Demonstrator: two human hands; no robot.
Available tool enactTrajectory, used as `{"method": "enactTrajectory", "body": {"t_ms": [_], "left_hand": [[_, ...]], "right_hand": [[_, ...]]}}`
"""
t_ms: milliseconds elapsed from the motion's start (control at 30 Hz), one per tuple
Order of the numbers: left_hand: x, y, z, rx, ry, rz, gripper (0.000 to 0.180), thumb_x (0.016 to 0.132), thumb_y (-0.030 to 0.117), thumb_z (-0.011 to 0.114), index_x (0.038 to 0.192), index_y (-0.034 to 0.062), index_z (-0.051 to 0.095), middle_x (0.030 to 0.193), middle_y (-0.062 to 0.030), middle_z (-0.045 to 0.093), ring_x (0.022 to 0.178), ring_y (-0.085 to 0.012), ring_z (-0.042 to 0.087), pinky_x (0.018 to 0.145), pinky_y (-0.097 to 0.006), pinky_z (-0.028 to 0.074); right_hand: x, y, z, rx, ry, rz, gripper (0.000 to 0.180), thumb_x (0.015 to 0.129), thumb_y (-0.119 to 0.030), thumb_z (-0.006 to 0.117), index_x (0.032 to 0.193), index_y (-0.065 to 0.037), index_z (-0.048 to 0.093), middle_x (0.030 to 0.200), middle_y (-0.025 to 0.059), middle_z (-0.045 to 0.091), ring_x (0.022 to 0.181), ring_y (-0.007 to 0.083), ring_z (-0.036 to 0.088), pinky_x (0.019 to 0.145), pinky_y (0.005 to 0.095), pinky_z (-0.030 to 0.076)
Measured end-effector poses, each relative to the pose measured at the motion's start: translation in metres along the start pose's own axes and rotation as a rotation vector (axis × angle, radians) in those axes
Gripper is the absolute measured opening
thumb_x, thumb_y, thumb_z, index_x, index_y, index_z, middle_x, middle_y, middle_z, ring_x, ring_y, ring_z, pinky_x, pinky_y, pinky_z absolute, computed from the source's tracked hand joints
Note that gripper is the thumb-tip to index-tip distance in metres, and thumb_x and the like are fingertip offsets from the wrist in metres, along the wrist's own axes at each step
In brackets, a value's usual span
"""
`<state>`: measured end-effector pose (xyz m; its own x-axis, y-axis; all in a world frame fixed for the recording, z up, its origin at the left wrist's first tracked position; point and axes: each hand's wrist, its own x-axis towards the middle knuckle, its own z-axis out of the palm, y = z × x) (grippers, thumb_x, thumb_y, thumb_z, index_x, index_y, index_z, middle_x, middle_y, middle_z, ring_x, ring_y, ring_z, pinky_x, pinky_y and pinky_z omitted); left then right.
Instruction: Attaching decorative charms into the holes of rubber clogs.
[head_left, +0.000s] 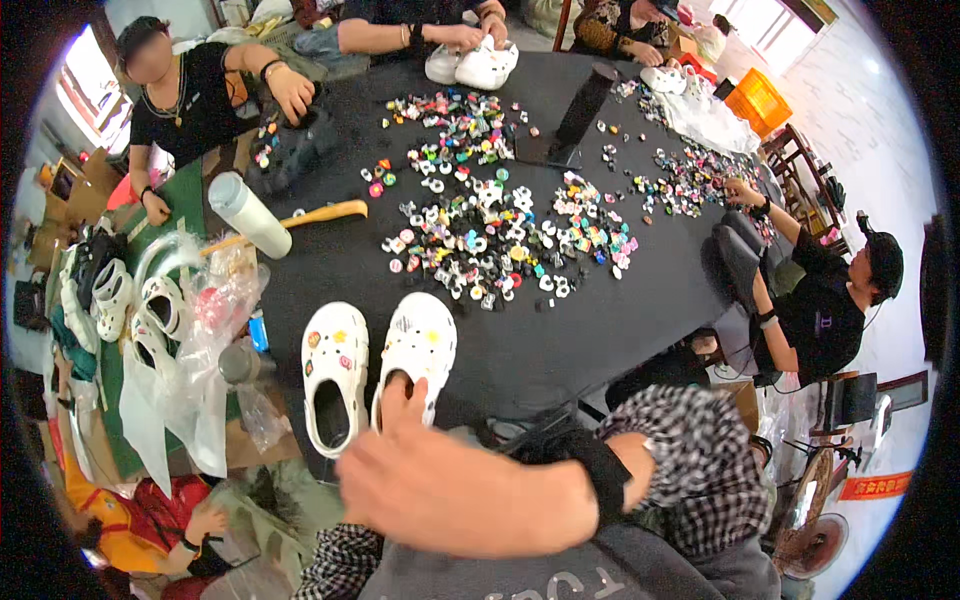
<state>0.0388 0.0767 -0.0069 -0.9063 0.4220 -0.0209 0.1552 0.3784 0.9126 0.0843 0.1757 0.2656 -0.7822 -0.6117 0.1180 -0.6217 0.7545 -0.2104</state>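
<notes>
White right clog [417,350] just ahead of right hand [440,485]; grip spread, fingertips touching heel; left clog [334,375] beside.

Two clogs [378,365] sit side by side on the table [620,310]; charm pile [500,235] at 1 o'clock behind them, bottle [250,215] at 10.

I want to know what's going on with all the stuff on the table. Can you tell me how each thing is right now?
Right hand: reaching across, fingers on the right clog's heel.
Left hand: not in view.
Right clog: flat on the table, charms on top.
Left clog: beside it, opening up, untouched.
Loose charms: scattered in a heap mid-table.
White bottle: lying on its side.
Plastic bags: crumpled at the table's left edge.
</notes>
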Motion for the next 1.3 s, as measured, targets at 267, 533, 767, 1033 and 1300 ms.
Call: {"method": "enactTrajectory", "body": {"t_ms": [267, 533, 767, 1033, 1300], "left_hand": [[-0.009, 0.014, -0.014, -0.141, 0.086, -0.017, 0.024, 0.087, 0.015, 0.054, 0.094, -0.007, 0.058, 0.079, -0.0157, 0.062, 0.066, -0.0225, 0.057, 0.062, -0.034, 0.044], [-0.021, -0.007, -0.019, -0.141, 0.055, -0.075, 0.023, 0.086, 0.017, 0.056, 0.082, -0.0054, 0.051, 0.067, -0.0148, 0.051, 0.06, -0.0228, 0.048, 0.056, -0.036, 0.037], [0.003, 0.01, -0.012, -0.206, 0.008, 0.033, 0.026, 0.088, 0.019, 0.054, 0.092, -0.0059, 0.056, 0.072, -0.014, 0.052, 0.064, -0.0204, 0.048, 0.059, -0.033, 0.037], [-0.01, 0.016, -0.009, -0.155, 0.01, -0.116, 0.026, 0.086, 0.019, 0.055, 0.088, -0.0072, 0.055, 0.077, -0.0216, 0.056, 0.069, -0.0338, 0.052, 0.065, -0.04, 0.041], [-0.017, 0.011, -0.017, -0.167, 0.195, -0.035, 0.018, 0.086, 0.013, 0.054, 0.087, -0.0049, 0.056, 0.071, -0.0155, 0.055, 0.063, -0.0257, 0.05, 0.058, -0.037, 0.038]], "right_hand": [[-0.008, -0.005, -0.069, -0.294, -0.352, -0.077, 0.019, 0.071, -0.019, 0.058, 0.078, -0.002, 0.062, 0.077, 0.0083, 0.054, 0.074, 0.0262, 0.054, 0.065, 0.0468, 0.045], [-0.014, -0.037, -0.07, -0.299, -0.579, -0.206, 0.022, 0.064, -0.018, 0.064, 0.081, -0.004, 0.065, 0.079, 0.0106, 0.057, 0.077, 0.0297, 0.055, 0.065, 0.0565, 0.045], [0.019, -0.059, -0.074, -0.222, -0.825, -0.2, 0.028, 0.058, -0.016, 0.069, 0.083, -0.005, 0.068, 0.08, 0.0125, 0.06, 0.08, 0.0328, 0.056, 0.065, 0.0649, 0.045], [0.054, -0.047, -0.072, -0.23, -1.027, -0.199, 0.035, 0.052, -0.015, 0.074, 0.085, -0.006, 0.071, 0.082, 0.0145, 0.064, 0.083, 0.0358, 0.057, 0.065, 0.0733, 0.045], [-0.05, 0.082, 0.081, 0.188, -0.607, 0.231, 0.021, 0.078, -0.018, 0.06, 0.094, -0.006, 0.057, 0.094, 0.0105, 0.057, 0.088, 0.03, 0.06, 0.069, 0.0442, 0.05]]}}
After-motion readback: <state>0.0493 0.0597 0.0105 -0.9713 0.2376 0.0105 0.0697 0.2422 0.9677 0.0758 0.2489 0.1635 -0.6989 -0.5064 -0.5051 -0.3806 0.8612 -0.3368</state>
